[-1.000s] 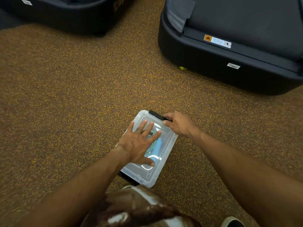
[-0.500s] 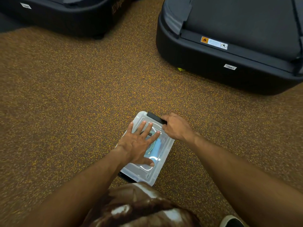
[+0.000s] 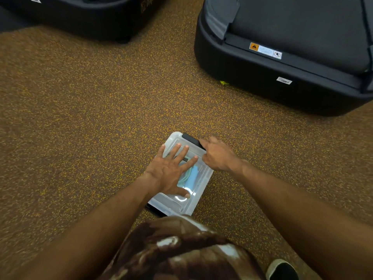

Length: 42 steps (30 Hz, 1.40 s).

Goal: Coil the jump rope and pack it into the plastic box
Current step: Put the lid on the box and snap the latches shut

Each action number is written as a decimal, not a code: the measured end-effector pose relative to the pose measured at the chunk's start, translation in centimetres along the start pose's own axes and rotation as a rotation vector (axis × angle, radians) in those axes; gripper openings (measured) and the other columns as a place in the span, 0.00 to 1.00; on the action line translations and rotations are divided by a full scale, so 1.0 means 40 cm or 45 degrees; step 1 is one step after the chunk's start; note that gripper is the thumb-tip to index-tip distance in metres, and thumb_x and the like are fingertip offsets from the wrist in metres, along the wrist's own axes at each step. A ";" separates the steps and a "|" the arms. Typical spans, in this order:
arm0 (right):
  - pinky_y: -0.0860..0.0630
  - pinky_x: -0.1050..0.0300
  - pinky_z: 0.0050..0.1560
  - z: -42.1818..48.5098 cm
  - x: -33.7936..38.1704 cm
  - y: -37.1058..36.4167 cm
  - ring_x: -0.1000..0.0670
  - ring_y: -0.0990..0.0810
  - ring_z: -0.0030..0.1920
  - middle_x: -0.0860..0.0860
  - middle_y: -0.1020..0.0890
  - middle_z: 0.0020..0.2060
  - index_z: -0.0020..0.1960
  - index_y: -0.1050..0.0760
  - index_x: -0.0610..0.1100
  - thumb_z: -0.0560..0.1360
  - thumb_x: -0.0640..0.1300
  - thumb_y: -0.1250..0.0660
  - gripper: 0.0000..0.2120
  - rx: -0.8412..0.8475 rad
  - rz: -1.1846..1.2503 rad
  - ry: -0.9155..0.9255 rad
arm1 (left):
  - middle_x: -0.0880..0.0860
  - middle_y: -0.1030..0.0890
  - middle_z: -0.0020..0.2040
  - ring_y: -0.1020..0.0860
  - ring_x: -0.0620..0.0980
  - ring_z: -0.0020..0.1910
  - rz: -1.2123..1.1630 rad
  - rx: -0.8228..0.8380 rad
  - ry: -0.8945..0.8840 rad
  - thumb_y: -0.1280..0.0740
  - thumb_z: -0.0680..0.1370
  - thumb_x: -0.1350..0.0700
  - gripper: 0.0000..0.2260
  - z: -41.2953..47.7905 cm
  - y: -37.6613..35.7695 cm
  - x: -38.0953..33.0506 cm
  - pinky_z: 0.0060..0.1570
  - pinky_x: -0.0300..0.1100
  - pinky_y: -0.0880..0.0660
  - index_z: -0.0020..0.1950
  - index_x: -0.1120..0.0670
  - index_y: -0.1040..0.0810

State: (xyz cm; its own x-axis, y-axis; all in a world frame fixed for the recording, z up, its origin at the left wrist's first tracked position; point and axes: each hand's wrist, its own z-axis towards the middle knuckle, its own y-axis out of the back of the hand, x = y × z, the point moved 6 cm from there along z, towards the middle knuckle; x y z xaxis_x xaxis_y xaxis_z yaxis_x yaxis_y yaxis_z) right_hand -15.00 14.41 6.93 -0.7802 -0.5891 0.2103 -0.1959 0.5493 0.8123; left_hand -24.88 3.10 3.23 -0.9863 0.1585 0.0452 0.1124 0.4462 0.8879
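My knee [image 3: 177, 251] fills the bottom of the view, a shoe [image 3: 282, 269] off to its right. Just past the knee the box [image 3: 179, 205] sits on the speckled floor [image 3: 80, 118], lid on. My left hand [image 3: 171, 174] lies flat on the lid, fingers spread. The rope [image 3: 186, 174] shows blue-green through the clear plastic, inside the box. My right hand [image 3: 219, 156] is curled on the black latch [image 3: 191, 140] at the far end. Beyond stand two black machines [image 3: 282, 57].
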 end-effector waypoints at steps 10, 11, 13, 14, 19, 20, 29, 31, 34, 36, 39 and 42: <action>0.45 0.41 0.77 -0.108 0.031 -0.056 0.42 0.48 0.79 0.47 0.50 0.81 0.81 0.51 0.51 0.82 0.47 0.44 0.30 0.003 -0.060 0.149 | 0.58 0.62 0.81 0.61 0.61 0.80 0.020 0.004 0.035 0.49 0.67 0.19 0.52 -0.025 0.031 0.000 0.75 0.65 0.56 0.80 0.45 0.64; 0.44 0.43 0.77 -0.118 0.039 -0.059 0.43 0.47 0.79 0.47 0.49 0.81 0.81 0.51 0.51 0.82 0.46 0.43 0.31 -0.005 -0.051 0.167 | 0.59 0.62 0.81 0.61 0.62 0.80 0.013 -0.011 0.046 0.48 0.68 0.20 0.51 -0.028 0.031 0.002 0.75 0.65 0.56 0.81 0.46 0.63; 0.44 0.45 0.76 -0.140 0.052 -0.068 0.43 0.46 0.79 0.47 0.48 0.81 0.81 0.52 0.51 0.81 0.45 0.43 0.31 -0.021 -0.014 0.183 | 0.60 0.59 0.81 0.59 0.61 0.80 -0.038 -0.070 0.063 0.45 0.71 0.23 0.47 -0.045 0.033 0.004 0.75 0.64 0.55 0.82 0.46 0.58; 0.43 0.45 0.76 -0.148 0.058 -0.073 0.44 0.45 0.79 0.47 0.48 0.81 0.81 0.51 0.51 0.81 0.45 0.42 0.32 -0.025 0.010 0.192 | 0.60 0.57 0.82 0.56 0.60 0.80 -0.089 -0.102 0.074 0.43 0.73 0.26 0.45 -0.057 0.034 0.009 0.76 0.62 0.54 0.82 0.46 0.55; 0.39 0.46 0.75 -0.187 0.099 -0.106 0.45 0.41 0.77 0.48 0.42 0.79 0.80 0.46 0.50 0.80 0.45 0.43 0.30 0.012 0.095 0.240 | 0.58 0.44 0.81 0.42 0.59 0.78 -0.550 -0.261 0.256 0.36 0.78 0.36 0.34 -0.143 0.047 0.077 0.75 0.56 0.47 0.80 0.45 0.43; 0.38 0.46 0.74 -0.196 0.112 -0.108 0.45 0.39 0.77 0.48 0.40 0.79 0.80 0.44 0.50 0.80 0.45 0.42 0.29 0.013 0.108 0.254 | 0.57 0.43 0.81 0.40 0.59 0.77 -0.609 -0.276 0.286 0.35 0.78 0.37 0.34 -0.160 0.045 0.089 0.74 0.56 0.44 0.80 0.47 0.42; 0.32 0.46 0.69 -0.267 0.208 -0.159 0.42 0.31 0.71 0.48 0.30 0.74 0.75 0.32 0.47 0.79 0.42 0.41 0.23 0.073 0.097 0.373 | 0.55 0.29 0.74 0.29 0.57 0.69 -1.276 -0.354 0.632 0.27 0.74 0.44 0.33 -0.317 -0.033 0.118 0.64 0.55 0.28 0.76 0.52 0.34; 0.32 0.47 0.68 -0.276 0.219 -0.170 0.42 0.31 0.70 0.48 0.30 0.73 0.74 0.32 0.47 0.80 0.42 0.42 0.22 0.101 0.066 0.376 | 0.56 0.31 0.75 0.29 0.57 0.70 -1.549 -0.315 0.753 0.27 0.75 0.44 0.35 -0.340 -0.075 0.110 0.66 0.56 0.29 0.78 0.52 0.37; 0.32 0.45 0.69 -0.284 0.238 -0.190 0.43 0.32 0.72 0.47 0.30 0.73 0.75 0.33 0.48 0.80 0.42 0.42 0.23 0.142 0.028 0.383 | 0.59 0.32 0.75 0.28 0.58 0.68 -1.828 -0.214 0.868 0.28 0.75 0.43 0.37 -0.361 -0.135 0.105 0.66 0.58 0.28 0.79 0.51 0.41; 0.35 0.44 0.71 -0.287 0.248 -0.204 0.43 0.35 0.74 0.47 0.33 0.75 0.77 0.36 0.49 0.80 0.43 0.42 0.24 0.162 -0.019 0.393 | 0.58 0.31 0.74 0.27 0.58 0.66 -1.972 -0.144 0.916 0.29 0.76 0.42 0.37 -0.369 -0.167 0.099 0.64 0.56 0.28 0.79 0.52 0.41; 0.37 0.42 0.73 -0.292 0.254 -0.221 0.43 0.39 0.77 0.49 0.41 0.79 0.79 0.41 0.49 0.82 0.46 0.44 0.25 0.146 -0.169 0.405 | 0.57 0.24 0.67 0.24 0.56 0.62 -2.188 -0.013 0.916 0.33 0.79 0.43 0.26 -0.368 -0.195 0.072 0.53 0.50 0.26 0.73 0.52 0.32; 0.37 0.42 0.74 -0.296 0.258 -0.239 0.43 0.43 0.78 0.47 0.45 0.80 0.79 0.42 0.47 0.82 0.48 0.44 0.26 0.128 -0.322 0.436 | 0.55 0.18 0.59 0.22 0.57 0.61 -2.301 0.026 0.892 0.36 0.81 0.43 0.17 -0.354 -0.207 0.052 0.54 0.51 0.26 0.66 0.51 0.27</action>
State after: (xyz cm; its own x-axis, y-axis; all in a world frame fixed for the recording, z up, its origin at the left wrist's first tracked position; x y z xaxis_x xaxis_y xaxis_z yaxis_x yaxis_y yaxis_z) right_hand -14.15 -3.93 7.76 -0.4615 -0.8657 0.1937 -0.4253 0.4075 0.8081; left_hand -29.59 -12.75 2.45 0.2149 -0.7518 -0.6234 -0.9378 -0.3371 0.0832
